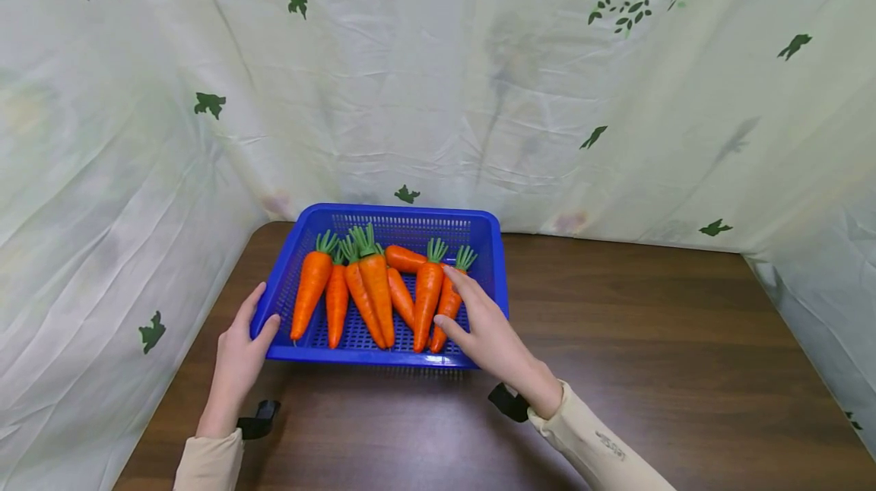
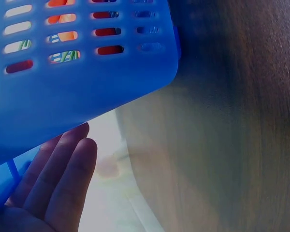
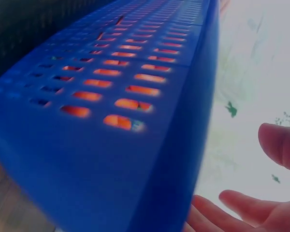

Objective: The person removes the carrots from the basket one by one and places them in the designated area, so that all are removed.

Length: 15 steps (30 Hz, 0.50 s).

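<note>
A blue plastic basket (image 1: 383, 356) with slotted walls holds several orange carrots (image 1: 313, 282) with green tops. At its left front corner, my left hand (image 1: 239, 350) grips the rim, thumb over the edge. The left wrist view shows the fingers (image 2: 70, 179) of that hand against the outside of the basket's wall (image 2: 77, 96). My right hand (image 1: 489, 331) is over the right front corner, its thumb and forefinger spread apart above the rightmost carrot (image 1: 446, 305). In the right wrist view, the lower fingers of the right hand (image 3: 251, 212) are partly hidden behind the basket's rim.
Under the basket is a dark brown wooden table (image 1: 636, 354), which extends to the right. A pale cloth curtain (image 1: 438, 96) with printed green leaves hangs behind the table and along its sides. Black straps (image 1: 258, 419) sit on both wrists.
</note>
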Motion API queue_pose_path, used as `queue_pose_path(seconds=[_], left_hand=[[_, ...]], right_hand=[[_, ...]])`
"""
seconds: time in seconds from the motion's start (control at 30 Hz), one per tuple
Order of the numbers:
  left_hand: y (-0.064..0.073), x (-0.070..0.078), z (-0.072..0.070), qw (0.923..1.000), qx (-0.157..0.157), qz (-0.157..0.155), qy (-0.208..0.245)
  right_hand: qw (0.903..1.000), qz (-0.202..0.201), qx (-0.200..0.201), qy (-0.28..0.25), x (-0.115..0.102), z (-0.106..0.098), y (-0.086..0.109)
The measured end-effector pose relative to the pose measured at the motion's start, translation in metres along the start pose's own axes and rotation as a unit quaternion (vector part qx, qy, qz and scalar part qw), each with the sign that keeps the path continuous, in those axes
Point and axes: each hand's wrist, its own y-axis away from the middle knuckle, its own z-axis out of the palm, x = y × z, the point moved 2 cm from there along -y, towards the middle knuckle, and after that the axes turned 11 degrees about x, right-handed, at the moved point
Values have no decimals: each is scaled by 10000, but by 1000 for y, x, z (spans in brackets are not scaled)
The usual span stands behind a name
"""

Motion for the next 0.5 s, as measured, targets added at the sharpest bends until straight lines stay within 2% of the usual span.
queue_pose_path(seconds=[0.37, 0.5], left_hand=[[1, 1, 0, 10000, -23, -56, 61], [1, 0, 1, 9999, 17, -71, 145]], right_hand=[[9977, 441, -487, -142, -9, 10, -8], [9969, 450, -610, -230, -11, 14, -12]])
